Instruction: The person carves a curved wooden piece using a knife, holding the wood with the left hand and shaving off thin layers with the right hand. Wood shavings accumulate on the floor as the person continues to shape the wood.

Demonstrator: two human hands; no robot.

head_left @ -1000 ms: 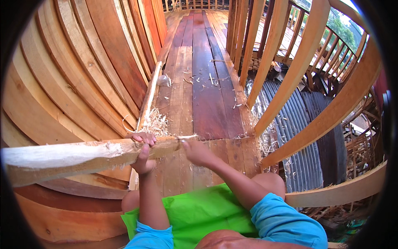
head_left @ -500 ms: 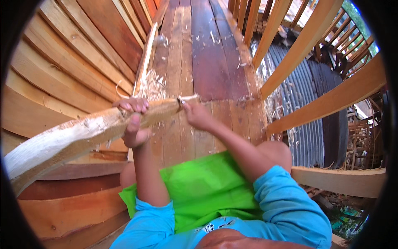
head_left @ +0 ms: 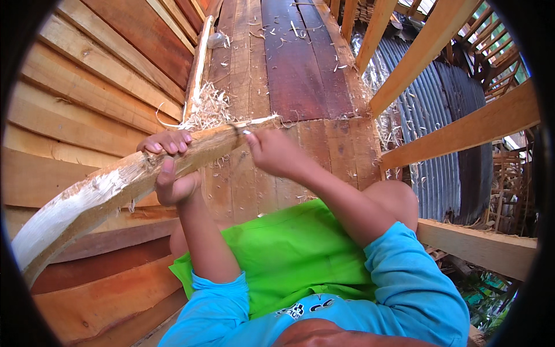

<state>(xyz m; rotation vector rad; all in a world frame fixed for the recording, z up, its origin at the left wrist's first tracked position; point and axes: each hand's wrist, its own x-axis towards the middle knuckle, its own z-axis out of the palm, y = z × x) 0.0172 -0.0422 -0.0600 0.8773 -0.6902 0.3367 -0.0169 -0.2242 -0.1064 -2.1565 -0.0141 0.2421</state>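
Note:
A long pale wooden pole (head_left: 167, 169) slants from the lower left up to the middle. Its surface is partly whitish and rough, with small splinters hanging off its underside. My left hand (head_left: 171, 168) is wrapped round it, fingers over the top and thumb below. Near the pole's far end, my right hand (head_left: 274, 152), a little blurred, is closed on a dark blade-like tool (head_left: 235, 130). That tool lies across the wood; most of its handle is hidden in my fist. A green cloth (head_left: 283, 248) covers my lap.
Curled wood shavings (head_left: 209, 107) are heaped beyond the pole, with loose ones over the plank floor (head_left: 298, 63). Stacked boards (head_left: 75, 104) line the left. At the right, wooden railing slats (head_left: 413, 55) stand before a corrugated metal roof (head_left: 430, 139) lying lower down.
The pole and my left hand have shifted left and slightly down in the picture. My right hand and the tool have moved back a little along the pole, toward my left hand.

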